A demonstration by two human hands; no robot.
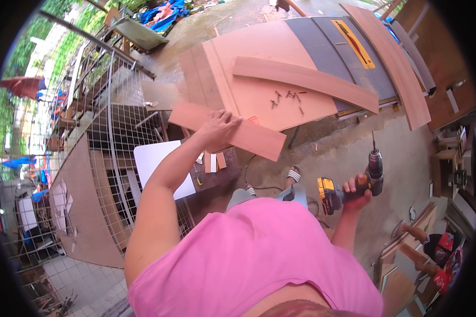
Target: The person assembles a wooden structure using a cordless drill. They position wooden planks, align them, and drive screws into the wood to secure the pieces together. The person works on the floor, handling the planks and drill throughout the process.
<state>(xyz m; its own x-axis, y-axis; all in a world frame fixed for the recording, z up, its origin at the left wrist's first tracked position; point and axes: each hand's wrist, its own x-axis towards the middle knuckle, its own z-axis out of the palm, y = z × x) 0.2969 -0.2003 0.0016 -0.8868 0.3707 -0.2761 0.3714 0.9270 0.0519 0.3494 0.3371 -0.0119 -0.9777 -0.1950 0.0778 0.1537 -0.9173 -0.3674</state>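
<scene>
My left hand [220, 129] lies over a short wooden board [262, 141], fingers bent across its top face; the thumb is hidden. This board rests across the near edge of a worktable topped with a pinkish panel [259, 42], one end jutting toward me. Away from the table, out to my right, my right hand [358, 192] grips a cordless drill [374, 171] by its handle. The drill has a black and yellow battery, and its long bit points away from me. Several dark screws [291, 96] lie loose on the panel beside a longer plank [307, 82].
A yellow insert plate with a saw blade [353, 45] is set in the grey tabletop [322, 47]. Another long plank [391, 63] lies at the right end. Wire mesh fencing [111, 158] stands at left, near a white sheet [161, 164]. Another person [439, 253] is at lower right.
</scene>
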